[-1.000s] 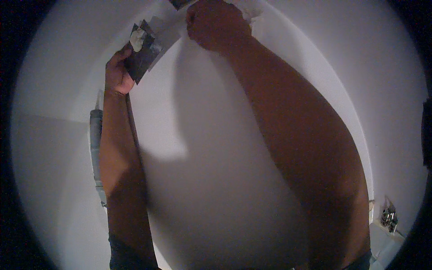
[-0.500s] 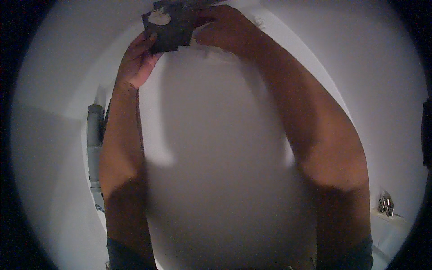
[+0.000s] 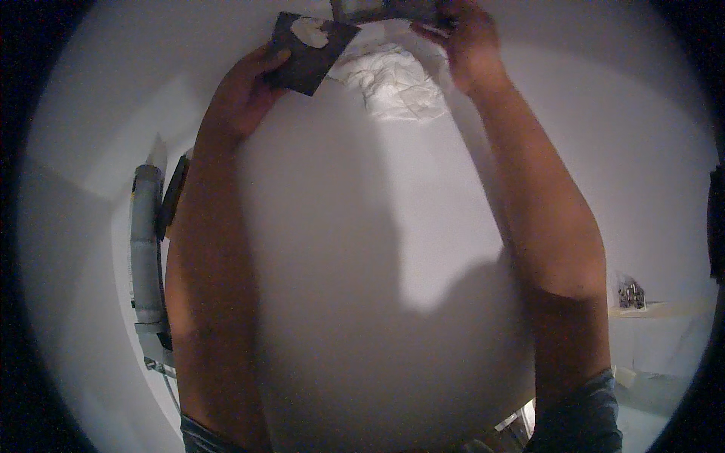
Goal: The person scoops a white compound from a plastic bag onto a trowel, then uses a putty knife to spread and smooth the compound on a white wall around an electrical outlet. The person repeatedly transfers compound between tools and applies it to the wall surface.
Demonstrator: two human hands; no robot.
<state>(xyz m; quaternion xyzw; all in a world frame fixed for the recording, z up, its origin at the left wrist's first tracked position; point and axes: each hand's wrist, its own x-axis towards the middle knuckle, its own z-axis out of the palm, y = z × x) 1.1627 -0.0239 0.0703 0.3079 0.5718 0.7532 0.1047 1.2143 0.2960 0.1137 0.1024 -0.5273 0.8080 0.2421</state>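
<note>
My left hand (image 3: 249, 87), at the upper left, grips a dark square plate (image 3: 302, 68) by its left edge, thumb on top. A lump of whitish paste (image 3: 310, 32) sits on the plate's upper part. At the top, to the right of the plate, my right hand (image 3: 472, 45) is closed on the right end of a dark rectangular thing (image 3: 385, 9). The frame's upper edge cuts that thing off, so its kind cannot be told. Between the hands, a little below them, lies a crumpled white cloth (image 3: 404, 87).
Under my arms spreads a smooth white surface (image 3: 445, 181), partly in shadow. Beyond my left forearm are a long grey tube-shaped tool (image 3: 147, 241) and a narrow black object (image 3: 175, 198). A small clear bag of metal pieces (image 3: 630, 293) sits on a ledge at the right.
My right hand has moved right, away from the plate, with the dark rectangular thing. The plate has shifted slightly right and tilted. More of the white cloth shows.
</note>
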